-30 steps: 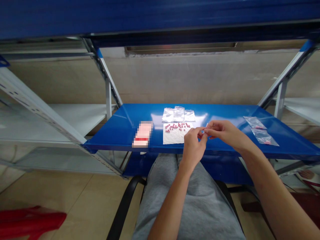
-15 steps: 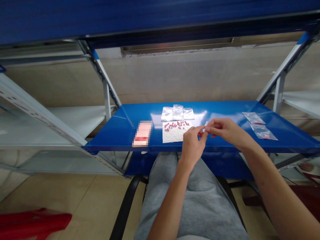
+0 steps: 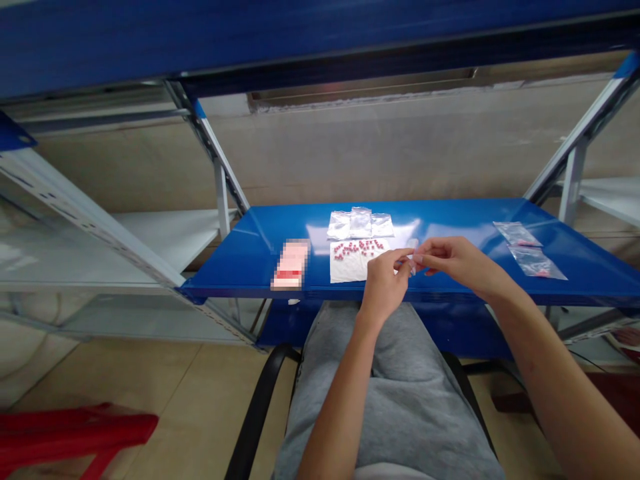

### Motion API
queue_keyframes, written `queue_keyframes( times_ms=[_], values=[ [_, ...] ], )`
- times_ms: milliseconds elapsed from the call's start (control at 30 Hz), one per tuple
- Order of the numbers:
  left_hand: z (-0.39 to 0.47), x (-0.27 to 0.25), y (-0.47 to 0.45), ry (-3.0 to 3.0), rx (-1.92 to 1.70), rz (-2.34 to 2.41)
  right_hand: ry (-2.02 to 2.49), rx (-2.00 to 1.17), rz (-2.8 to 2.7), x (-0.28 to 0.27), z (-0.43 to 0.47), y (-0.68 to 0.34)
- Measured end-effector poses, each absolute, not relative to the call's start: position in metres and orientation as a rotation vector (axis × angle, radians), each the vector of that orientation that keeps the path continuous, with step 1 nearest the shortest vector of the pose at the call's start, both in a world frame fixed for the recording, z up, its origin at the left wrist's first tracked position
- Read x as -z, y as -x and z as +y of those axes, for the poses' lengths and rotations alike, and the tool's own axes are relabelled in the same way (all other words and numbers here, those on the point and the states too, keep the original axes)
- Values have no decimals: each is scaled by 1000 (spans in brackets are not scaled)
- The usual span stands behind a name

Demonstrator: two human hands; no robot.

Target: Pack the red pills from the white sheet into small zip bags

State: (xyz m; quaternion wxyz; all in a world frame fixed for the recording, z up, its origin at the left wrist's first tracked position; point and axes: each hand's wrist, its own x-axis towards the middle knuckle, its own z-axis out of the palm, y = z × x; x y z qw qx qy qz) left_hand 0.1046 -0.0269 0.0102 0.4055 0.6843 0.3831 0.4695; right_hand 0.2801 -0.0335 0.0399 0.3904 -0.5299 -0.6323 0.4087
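My left hand [image 3: 386, 280] and my right hand [image 3: 449, 259] meet over the front part of the blue table. Their fingertips pinch a small clear plastic bag [image 3: 413, 261] between them; most of it is hidden by the fingers. Just left of the hands lies a white cloth or paper sheet [image 3: 347, 272], with many small red beads [image 3: 357, 247] scattered over its upper half. Behind the sheet, several flat clear zip bags [image 3: 361, 224] overlap in a row. Over at the right, two clear bags [image 3: 536, 263] lie flat with small red pieces inside.
A blurred-out pink and white rectangular item [image 3: 291, 265] lies on the left of the blue table [image 3: 240, 260]. Grey metal uprights [image 3: 220, 167] stand at both sides, and a blue shelf [image 3: 300, 40] hangs overhead. Black chair arms [image 3: 265, 407] flank my legs.
The view has shifted slightly, so the table things appear a little farther right. Both hands stay together, and more of the clear bag shows above and below the fingertips.
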Motion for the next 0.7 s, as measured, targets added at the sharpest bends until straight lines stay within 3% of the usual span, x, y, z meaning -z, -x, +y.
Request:
queue_keyframes(
  times_ms=[700],
  values=[
    [-31, -12, -104, -1832, -1307, 1032, 1383, -991, -1699, -38, -35, -270]
  ],
)
